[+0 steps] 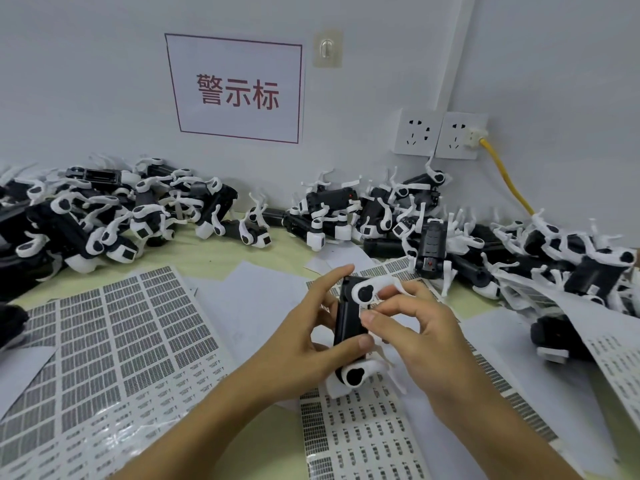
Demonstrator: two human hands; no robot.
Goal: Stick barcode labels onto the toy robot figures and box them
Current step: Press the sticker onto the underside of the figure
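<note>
Being held upright above the middle of the table point(214, 258): a black-and-white toy robot figure point(351, 327), white leg joints showing at its top and bottom ends. Gripping its black body from the left, the left hand point(304, 344), fingers wrapping behind and thumb pressing the front. Pinching at the figure's upper right side, the right hand point(412, 327), thumb and forefinger meeting near the white leg; too small to tell whether a label sits between them. Lying directly beneath, a barcode label sheet point(360, 438), partly stripped. Spreading to the left, a larger label sheet point(114, 344) with many labels remaining. Crowding the back of the table, a left pile of figures point(114, 213) and a right pile of figures point(467, 233), the right one spilling close beside the hands. Hanging on the wall point(86, 81) behind, a sign point(237, 90) with red characters, twin sockets point(440, 135), and a yellow cable point(509, 178) trailing down into the right pile.
</note>
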